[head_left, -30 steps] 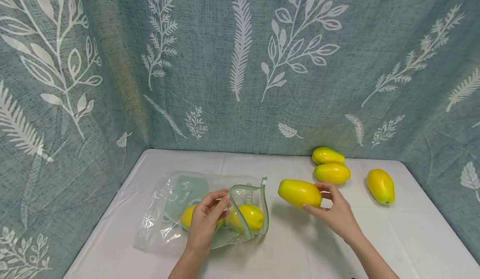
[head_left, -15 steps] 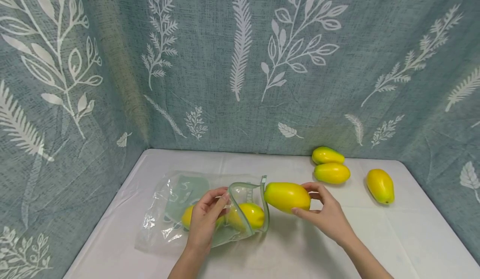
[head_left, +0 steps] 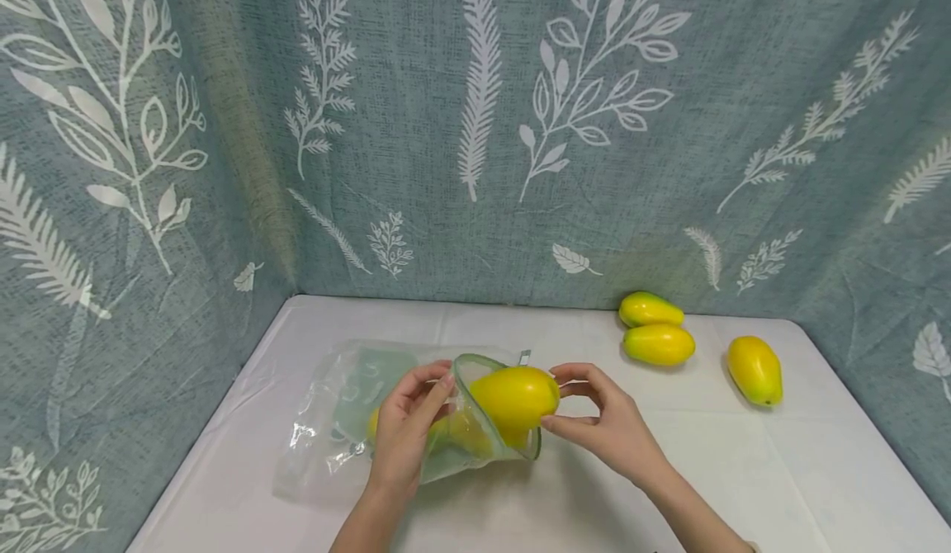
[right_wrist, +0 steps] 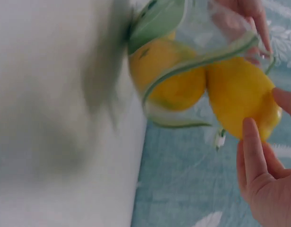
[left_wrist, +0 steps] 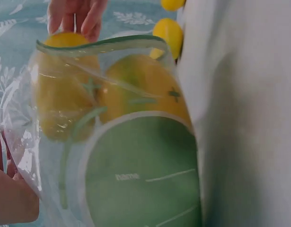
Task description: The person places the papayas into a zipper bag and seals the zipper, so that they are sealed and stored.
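Note:
My left hand (head_left: 409,429) pinches the rim of a clear zip-lock bag (head_left: 319,454) with a green sealing strip, keeping its mouth raised. Fingers and thumb of my right hand (head_left: 602,421) hold a yellow papaya (head_left: 516,400) by its end. That papaya is partway through the bag's mouth, its front end inside. Other papayas lie in the bag; one papaya (right_wrist: 166,73) shows beside the held one in the right wrist view. A green printed label (left_wrist: 140,175) covers part of the bag in the left wrist view.
Two papayas (head_left: 658,344) lie side by side at the back right of the white-covered table (head_left: 743,487). Another papaya (head_left: 754,370) lies farther right. A blue-green curtain (head_left: 416,124) with white leaf prints stands behind and at the sides.
My right hand has moved left, carrying the papaya from beside the bag into its mouth. The left hand stays at the rim, and the mouth has widened around the papaya.

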{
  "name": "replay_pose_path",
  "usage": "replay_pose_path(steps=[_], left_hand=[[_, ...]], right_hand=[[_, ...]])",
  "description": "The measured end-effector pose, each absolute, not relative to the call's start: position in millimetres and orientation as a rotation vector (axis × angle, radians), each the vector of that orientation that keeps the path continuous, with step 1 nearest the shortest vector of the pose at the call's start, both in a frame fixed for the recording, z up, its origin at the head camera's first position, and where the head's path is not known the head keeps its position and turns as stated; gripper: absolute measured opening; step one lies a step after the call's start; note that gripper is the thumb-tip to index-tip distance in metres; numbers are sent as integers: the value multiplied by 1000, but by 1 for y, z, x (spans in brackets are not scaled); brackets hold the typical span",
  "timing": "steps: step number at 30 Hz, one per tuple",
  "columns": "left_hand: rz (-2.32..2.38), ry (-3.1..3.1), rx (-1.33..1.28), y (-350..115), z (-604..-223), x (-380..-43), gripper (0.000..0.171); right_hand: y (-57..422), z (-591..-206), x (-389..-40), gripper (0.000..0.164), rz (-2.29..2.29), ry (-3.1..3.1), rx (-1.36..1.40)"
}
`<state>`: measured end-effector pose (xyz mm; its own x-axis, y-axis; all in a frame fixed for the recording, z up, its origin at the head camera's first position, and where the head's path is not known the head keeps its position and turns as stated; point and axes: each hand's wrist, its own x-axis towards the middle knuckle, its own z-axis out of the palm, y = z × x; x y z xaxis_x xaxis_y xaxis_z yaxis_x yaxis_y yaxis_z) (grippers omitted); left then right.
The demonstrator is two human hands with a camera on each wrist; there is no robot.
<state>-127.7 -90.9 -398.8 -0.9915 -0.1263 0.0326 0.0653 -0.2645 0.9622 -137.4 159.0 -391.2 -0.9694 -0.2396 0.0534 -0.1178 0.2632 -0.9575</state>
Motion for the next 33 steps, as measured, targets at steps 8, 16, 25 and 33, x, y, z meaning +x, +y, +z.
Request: replay_pose_path(steps=[8, 16, 25, 33], left_hand=[[-2404, -1783, 30, -90, -388, -129, 11], [-2403, -1757, 39, -91, -383, -127, 8], [-2351, -1791, 47, -94, -381, -126, 8], [-2344, -1804, 65, -98, -385, -124, 7]], right_hand=[[148, -387, -132, 42, -1832, 2337, -448], [158, -391, -131, 30, -1778, 2482, -415], [188, -402, -131, 26, -1712, 2585, -259], [236, -412, -139, 32, -1590, 2779, -121]])
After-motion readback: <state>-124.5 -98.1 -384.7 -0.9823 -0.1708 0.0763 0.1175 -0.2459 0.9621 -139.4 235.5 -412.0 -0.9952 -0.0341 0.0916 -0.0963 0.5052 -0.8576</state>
